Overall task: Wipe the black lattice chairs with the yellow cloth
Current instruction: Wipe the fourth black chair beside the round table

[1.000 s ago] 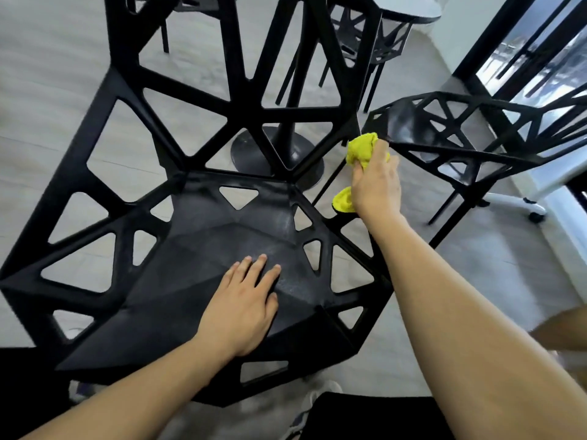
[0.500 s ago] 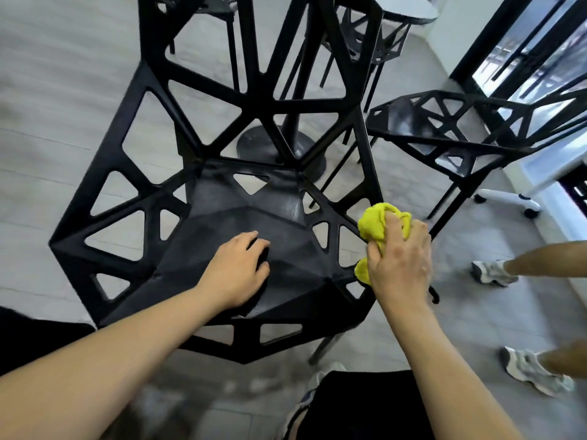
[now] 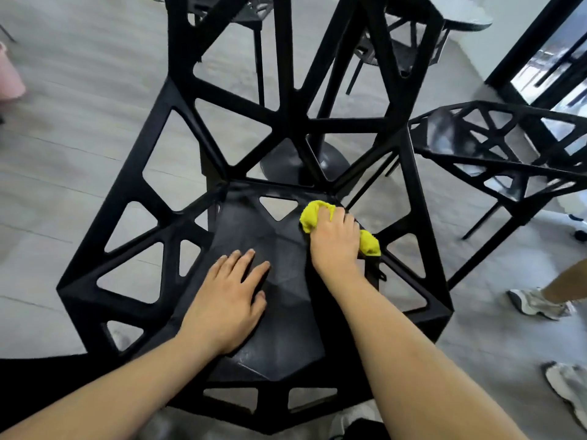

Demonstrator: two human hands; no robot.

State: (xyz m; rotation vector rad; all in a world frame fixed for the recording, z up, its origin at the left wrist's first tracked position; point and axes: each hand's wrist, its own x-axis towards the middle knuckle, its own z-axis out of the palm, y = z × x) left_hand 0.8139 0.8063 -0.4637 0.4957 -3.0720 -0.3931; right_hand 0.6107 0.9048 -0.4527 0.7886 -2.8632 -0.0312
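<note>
Pressing the yellow cloth [image 3: 309, 217], bunched under the curled right hand [image 3: 333, 241], onto the far right of the black lattice chair [image 3: 279, 312] seat; left hand [image 3: 227, 300] flat, fingers straight, on the seat middle; second lattice chair [image 3: 495, 154] to the right; grey plank floor [image 3: 63, 154]; round table [image 3: 457, 14] beyond; sneakers [image 3: 536, 301] at right.

- A single view is provided, from a wide-angle camera worn on the head.
- The view is directed forward and steeply downward onto the seat of the nearest black lattice chair [image 3: 279, 328].
- Both forearms are seen entering from the bottom edge, at close range.
- Straight lines are bowed near the frame edges.
</note>
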